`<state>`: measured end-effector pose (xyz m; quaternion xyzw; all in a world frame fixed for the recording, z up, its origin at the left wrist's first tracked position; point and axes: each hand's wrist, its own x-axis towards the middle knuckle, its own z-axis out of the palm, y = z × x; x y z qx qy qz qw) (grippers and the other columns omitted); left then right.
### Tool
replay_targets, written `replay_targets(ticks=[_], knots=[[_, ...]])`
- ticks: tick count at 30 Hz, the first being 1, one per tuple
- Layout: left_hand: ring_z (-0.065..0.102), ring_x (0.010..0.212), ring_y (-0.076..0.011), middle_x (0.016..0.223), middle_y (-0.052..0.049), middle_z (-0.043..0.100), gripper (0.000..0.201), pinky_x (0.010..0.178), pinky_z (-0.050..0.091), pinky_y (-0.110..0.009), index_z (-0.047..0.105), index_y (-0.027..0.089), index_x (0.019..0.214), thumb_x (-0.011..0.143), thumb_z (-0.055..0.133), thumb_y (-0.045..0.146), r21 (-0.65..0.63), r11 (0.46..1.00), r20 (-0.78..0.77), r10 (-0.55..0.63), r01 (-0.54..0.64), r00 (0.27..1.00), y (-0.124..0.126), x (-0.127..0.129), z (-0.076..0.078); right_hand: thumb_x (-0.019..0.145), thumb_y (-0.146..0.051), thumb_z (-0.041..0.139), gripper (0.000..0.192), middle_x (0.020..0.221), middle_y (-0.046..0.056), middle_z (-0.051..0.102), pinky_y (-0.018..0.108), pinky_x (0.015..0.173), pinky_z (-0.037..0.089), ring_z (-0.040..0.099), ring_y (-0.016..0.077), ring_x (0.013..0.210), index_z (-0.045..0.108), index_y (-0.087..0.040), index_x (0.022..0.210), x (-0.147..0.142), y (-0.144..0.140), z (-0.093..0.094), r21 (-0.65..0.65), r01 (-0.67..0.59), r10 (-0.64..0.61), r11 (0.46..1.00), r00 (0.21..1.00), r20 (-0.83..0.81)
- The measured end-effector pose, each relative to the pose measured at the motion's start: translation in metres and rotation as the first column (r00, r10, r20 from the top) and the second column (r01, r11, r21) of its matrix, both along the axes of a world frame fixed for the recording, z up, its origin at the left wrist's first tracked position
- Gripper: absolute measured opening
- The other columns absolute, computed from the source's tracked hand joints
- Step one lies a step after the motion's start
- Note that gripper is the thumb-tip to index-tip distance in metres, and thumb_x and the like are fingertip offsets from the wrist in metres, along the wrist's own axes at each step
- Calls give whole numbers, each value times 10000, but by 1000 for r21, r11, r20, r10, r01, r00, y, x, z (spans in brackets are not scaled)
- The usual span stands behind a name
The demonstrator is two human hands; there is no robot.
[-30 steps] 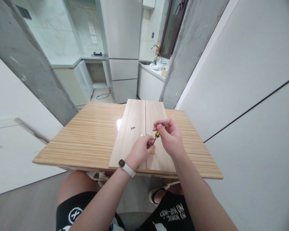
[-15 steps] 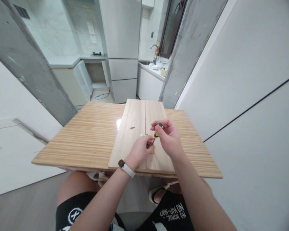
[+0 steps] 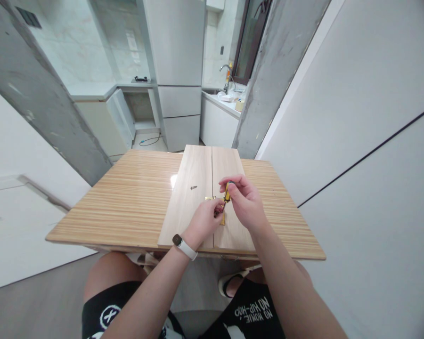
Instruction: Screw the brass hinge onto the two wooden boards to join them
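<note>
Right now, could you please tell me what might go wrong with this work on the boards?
The screwdriver in the right hand might slip and jab the left hand, which is right beside its shaft. The loose screw lying on the left board could roll away if that board is nudged.

Surface: striped wood grain, smooth, glossy, one bright glare patch. Boards: pale wood, fine grain, smooth, nearly matt. Screwdriver: yellow-and-dark handle, apparently plastic; shaft metallic. Fitting: brass-coloured metal, shiny. Screw: grey metal, duller. Watch strap: white, smooth, rubber-like. Shorts: black cloth, matt, white print. Pillar: grey, rough, concrete-like. Refrigerator: smooth, soft sheen. Tap: polished metal.
</note>
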<state>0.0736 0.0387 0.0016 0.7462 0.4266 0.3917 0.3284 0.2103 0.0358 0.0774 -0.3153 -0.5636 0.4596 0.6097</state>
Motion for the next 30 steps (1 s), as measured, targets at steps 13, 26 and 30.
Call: replay_targets(ticks=[13, 26, 30], knots=[[631, 772, -172, 828, -27, 704, 205, 732, 452, -273, 679, 172, 862, 813, 613, -16, 20, 1000, -14, 5, -5, 1000, 1, 0, -1, 1042, -497, 553, 320, 1004, 64, 707, 344, 668, 479, 556, 181, 737, 750, -248, 998, -2, -2, 3, -51, -118, 114, 992, 990, -82], [626, 750, -169, 802, -19, 686, 178, 676, 427, -266, 632, 175, 851, 815, 590, 6, -1, 1000, -12, -12, 12, 1000, 1, 1, -3, 920, -351, 787, 206, 1043, 23, 726, 308, 673, 497, 591, 128, 691, 612, -256, 974, -3, 0, -2, -12, -80, 78, 997, 994, -82], [636, 740, -168, 783, -14, 685, 171, 673, 430, -265, 631, 173, 862, 821, 583, 14, -22, 1000, -9, -11, 11, 1000, 1, 1, -1, 1016, -424, 620, 229, 1024, 66, 711, 321, 671, 460, 548, 157, 728, 732, -224, 1014, 0, -2, -1, -26, -178, 175, 984, 980, -97]])
